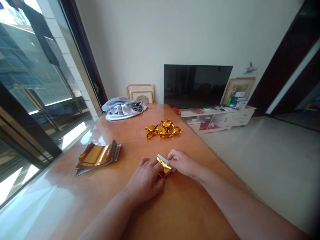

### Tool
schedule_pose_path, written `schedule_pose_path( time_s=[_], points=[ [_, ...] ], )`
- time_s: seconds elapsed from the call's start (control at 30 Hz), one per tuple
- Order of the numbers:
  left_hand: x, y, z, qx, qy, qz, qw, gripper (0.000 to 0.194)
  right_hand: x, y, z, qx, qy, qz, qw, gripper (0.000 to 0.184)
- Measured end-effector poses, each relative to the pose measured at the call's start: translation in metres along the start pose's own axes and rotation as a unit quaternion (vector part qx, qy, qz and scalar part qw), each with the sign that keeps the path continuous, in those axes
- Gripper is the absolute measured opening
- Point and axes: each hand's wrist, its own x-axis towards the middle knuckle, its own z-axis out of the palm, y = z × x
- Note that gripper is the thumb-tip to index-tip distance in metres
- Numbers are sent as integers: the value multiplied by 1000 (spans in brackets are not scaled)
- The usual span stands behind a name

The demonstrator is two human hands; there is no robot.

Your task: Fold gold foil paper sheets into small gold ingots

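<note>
Between my two hands, on the wooden table (190, 206), is a sheet of gold foil paper (165, 166) with a folded edge that shows its pale grey back. My left hand (147, 178) presses on the sheet from the left, its fingers partly over it. With thumb and fingertips, my right hand (181, 162) pinches the folded edge on the right. Part of the sheet is hidden under the left fingers. A stack of gold foil sheets (97, 155), curled at the edges, lies to the left. Beyond my hands sits a pile of folded gold foil pieces (165, 129).
A bundle of grey cloth (122, 109) rests at the table's far left end. Framed pictures (141, 93) lean on the wall behind. A television (197, 86) stands past the table, by a low white cabinet (230, 120). The table's right edge drops to the floor; a glass door is left.
</note>
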Motion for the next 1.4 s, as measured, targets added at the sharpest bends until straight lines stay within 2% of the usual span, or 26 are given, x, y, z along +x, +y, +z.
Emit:
schedule_pose_path(
  time_s=[0.17, 0.3, 0.4, 0.6, 0.9, 1.2, 1.33, 1.4],
  points=[
    [1, 0, -1, 9, -10, -8, 1000, 14, -1, 5, -10, -98, 19, -57, 993, 4],
    [2, 1, -1, 5, -14, -6, 1000, 15, -8, -3, -17, -172, 20, -151, 973, 12],
    [3, 1, 0, 0, -15, -7, 1000, 16, -16, -10, -19, -235, -29, -188, 953, 13],
    [5, -2, 2, 8, -8, -11, 1000, 10, -23, -11, -21, -304, -98, -165, 933, 17],
    [9, -8, 3, 6, -29, -20, 999, 27, -17, -3, -25, -268, -118, -164, 942, 19],
    [19, -13, 17, 29, -31, -89, 995, 29, -11, 0, -21, -254, -107, -134, 952, 17],
    [21, -15, 23, 28, -19, -111, 993, 29, -10, -4, -18, -255, -85, -127, 955, 4],
    [21, -16, 24, 22, -12, -118, 993, 29, -9, -4, -16, -264, -68, -120, 955, 12]
  ],
)
